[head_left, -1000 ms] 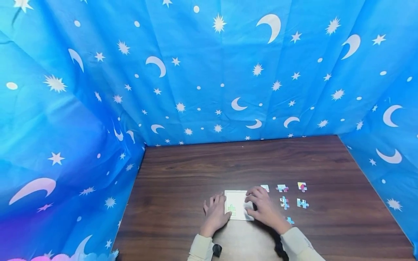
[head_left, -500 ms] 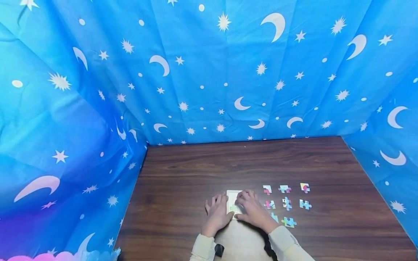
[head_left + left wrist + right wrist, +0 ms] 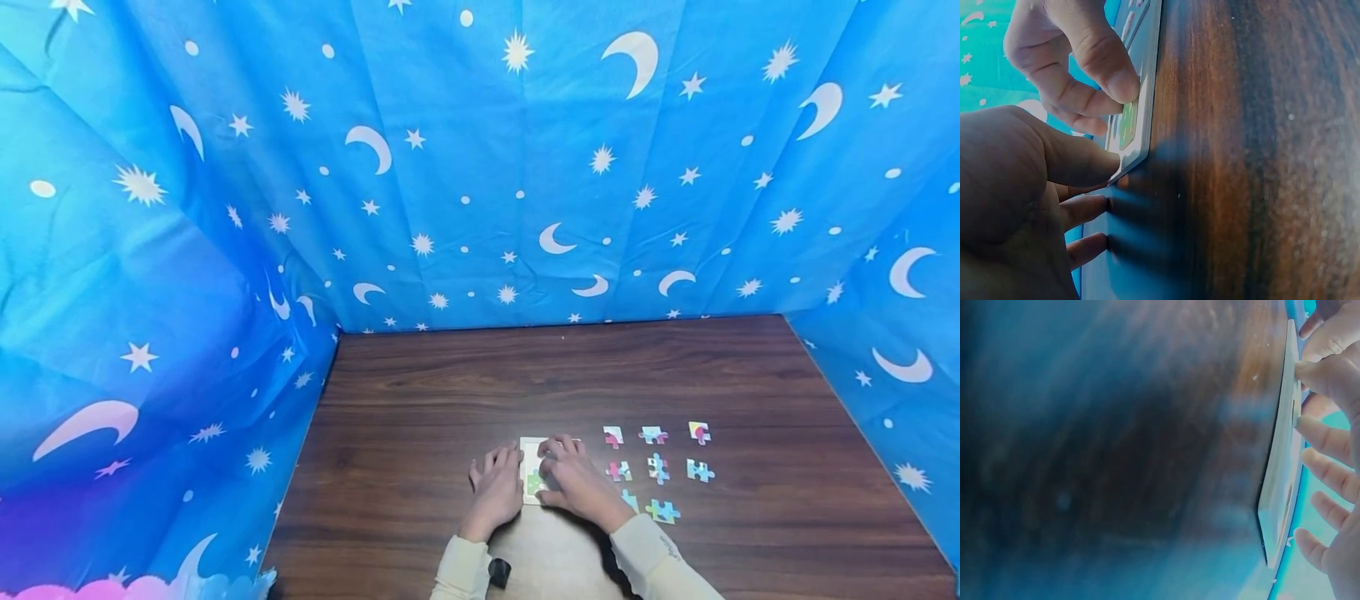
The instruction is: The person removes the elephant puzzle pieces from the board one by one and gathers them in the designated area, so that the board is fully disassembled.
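A green puzzle piece [image 3: 533, 484] lies at the lower left of a shallow white puzzle tray [image 3: 529, 444]. From the right, my right hand [image 3: 577, 483] reaches over the tray. Its thumb and index finger pinch at the piece, close together in the left wrist view, where the green piece [image 3: 1127, 125] shows under the thumb. The other fingers are loosely bent. My left hand [image 3: 495, 492] rests along the tray's left side, fingers fairly straight, fingertips against the edge. In the left wrist view its thumb touches the tray's corner. The right hand hides much of the tray.
Several loose puzzle pieces [image 3: 657, 468] lie in rough rows right of the tray, one partly behind the right wrist. A small black object [image 3: 499, 572] is by the left sleeve. A blue curtain [image 3: 480, 167] with moons and stars borders the wooden table [image 3: 420, 392].
My right hand has moved left across the tray to the green piece, uncovering more loose pieces. The left thumb has drawn back slightly toward the left edge; the view has shifted a little.
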The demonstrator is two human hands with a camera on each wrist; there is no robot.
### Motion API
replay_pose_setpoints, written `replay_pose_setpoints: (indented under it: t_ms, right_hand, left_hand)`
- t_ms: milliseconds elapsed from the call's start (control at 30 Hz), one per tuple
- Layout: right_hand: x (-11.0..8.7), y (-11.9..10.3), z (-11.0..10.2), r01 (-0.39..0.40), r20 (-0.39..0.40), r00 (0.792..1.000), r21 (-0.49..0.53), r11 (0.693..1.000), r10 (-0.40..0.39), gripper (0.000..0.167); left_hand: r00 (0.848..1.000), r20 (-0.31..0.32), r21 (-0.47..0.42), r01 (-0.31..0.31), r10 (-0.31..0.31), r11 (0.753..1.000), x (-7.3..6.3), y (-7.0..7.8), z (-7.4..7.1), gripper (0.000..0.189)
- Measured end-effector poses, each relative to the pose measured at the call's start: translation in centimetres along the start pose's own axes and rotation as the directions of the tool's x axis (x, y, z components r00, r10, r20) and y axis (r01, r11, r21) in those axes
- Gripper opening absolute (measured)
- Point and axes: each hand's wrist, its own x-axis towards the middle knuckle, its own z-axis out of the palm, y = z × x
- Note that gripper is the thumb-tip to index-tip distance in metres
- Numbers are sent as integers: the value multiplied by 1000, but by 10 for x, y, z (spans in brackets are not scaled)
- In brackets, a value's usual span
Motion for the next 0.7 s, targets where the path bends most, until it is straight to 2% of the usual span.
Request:
replay_pose_setpoints:
  t_ms: [200,367,700]
  right_hand:
    - [-1,0,0,-10,-5,1000,-4,1000,10,26]
    - [-7,2,-3,-9,-59,998,35,999,11,27]
    - [-30,14,-29,-8,-144,989,42,999,14,31]
  left_hand:
    - [1000,28,13,12,-12,1000,0,0,-3,38]
    - [999,46,5,24,-24,1000,1,-2,-3,38]
    - [998,37,-16,44,-43,999,-2,-6,2,41]
